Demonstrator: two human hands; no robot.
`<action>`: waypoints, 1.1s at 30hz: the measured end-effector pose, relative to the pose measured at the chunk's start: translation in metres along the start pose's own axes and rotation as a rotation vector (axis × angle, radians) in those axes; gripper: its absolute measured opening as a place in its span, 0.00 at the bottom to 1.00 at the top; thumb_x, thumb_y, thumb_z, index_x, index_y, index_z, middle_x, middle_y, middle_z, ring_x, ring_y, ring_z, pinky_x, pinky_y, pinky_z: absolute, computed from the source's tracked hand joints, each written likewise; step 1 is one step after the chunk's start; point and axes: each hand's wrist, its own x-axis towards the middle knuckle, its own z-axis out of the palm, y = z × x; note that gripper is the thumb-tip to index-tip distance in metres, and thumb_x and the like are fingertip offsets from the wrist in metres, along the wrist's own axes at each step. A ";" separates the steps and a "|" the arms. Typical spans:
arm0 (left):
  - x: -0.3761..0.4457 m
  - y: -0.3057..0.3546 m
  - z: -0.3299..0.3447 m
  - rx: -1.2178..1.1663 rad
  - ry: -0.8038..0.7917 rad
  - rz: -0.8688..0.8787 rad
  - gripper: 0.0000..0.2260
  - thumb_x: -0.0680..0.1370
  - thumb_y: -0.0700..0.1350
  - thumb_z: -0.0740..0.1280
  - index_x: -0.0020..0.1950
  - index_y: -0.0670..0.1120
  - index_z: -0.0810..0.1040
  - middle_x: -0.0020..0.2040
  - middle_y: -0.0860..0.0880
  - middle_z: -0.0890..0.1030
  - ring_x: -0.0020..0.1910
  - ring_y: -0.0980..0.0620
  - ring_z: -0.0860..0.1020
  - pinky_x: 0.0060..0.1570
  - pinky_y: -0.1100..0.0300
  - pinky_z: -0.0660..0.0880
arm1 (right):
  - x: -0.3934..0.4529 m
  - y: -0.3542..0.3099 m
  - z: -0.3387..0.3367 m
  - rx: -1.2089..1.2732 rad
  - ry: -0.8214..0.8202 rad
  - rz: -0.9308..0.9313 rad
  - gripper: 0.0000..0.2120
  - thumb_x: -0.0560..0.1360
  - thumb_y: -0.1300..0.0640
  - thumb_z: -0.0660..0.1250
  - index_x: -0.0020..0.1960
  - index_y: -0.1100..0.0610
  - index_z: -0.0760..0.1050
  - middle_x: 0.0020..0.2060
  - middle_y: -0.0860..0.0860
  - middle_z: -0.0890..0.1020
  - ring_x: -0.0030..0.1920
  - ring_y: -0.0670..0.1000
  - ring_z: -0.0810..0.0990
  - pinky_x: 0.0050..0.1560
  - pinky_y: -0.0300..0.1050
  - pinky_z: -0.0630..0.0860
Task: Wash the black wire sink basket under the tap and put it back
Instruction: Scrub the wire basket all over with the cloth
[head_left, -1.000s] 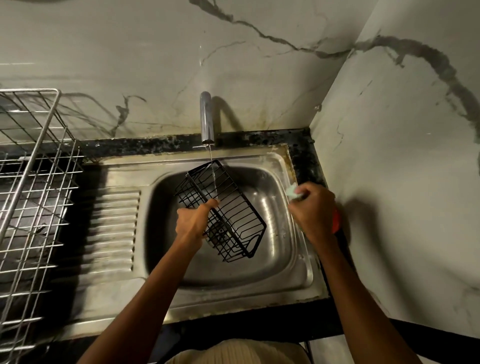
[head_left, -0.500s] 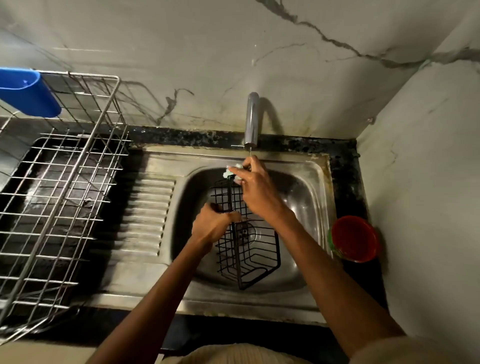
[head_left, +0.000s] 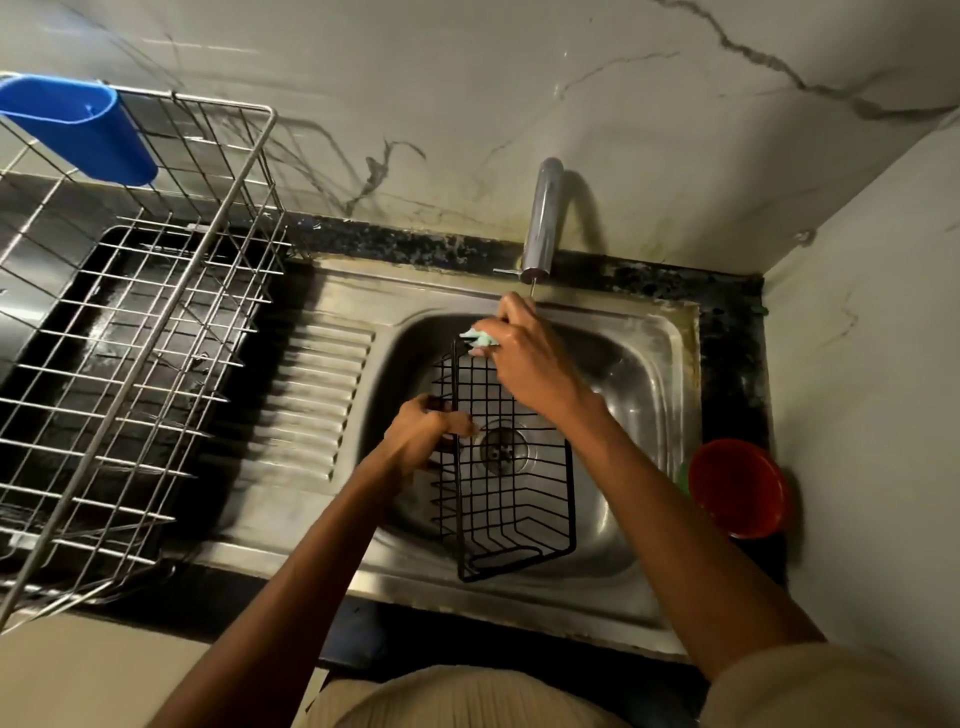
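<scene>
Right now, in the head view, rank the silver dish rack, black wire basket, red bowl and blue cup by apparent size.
1. silver dish rack, largest by far
2. black wire basket
3. blue cup and red bowl look alike; the cup is cropped by the frame edge, so unranked.

Two hands (head_left: 431, 431) (head_left: 524, 358), one black basket (head_left: 511, 499), one tap (head_left: 543, 218), one red bowl (head_left: 740, 488)

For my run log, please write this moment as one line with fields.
stage: scrubbing | left hand: grips black wire basket over sink | right hand: holds pale green sponge at basket's far end | tap: thin stream
</scene>
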 end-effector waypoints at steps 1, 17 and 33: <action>-0.001 -0.002 -0.004 -0.016 -0.020 0.001 0.29 0.60 0.51 0.75 0.60 0.47 0.77 0.51 0.46 0.86 0.50 0.43 0.85 0.52 0.40 0.81 | -0.001 0.009 0.000 -0.046 -0.011 0.021 0.11 0.76 0.57 0.68 0.57 0.58 0.80 0.51 0.55 0.75 0.52 0.52 0.72 0.52 0.50 0.77; -0.006 -0.009 -0.029 -0.022 -0.249 -0.027 0.17 0.65 0.52 0.67 0.49 0.45 0.83 0.52 0.38 0.85 0.48 0.38 0.82 0.34 0.58 0.72 | -0.005 -0.027 0.010 -0.001 -0.173 0.064 0.29 0.74 0.77 0.58 0.71 0.56 0.71 0.64 0.54 0.76 0.60 0.54 0.77 0.57 0.45 0.76; -0.006 -0.012 -0.031 -0.026 -0.297 0.003 0.08 0.73 0.45 0.65 0.36 0.50 0.82 0.51 0.34 0.84 0.42 0.42 0.82 0.29 0.63 0.73 | -0.004 -0.054 0.016 -0.095 -0.139 0.057 0.25 0.72 0.76 0.62 0.66 0.59 0.73 0.55 0.54 0.78 0.52 0.54 0.78 0.46 0.45 0.74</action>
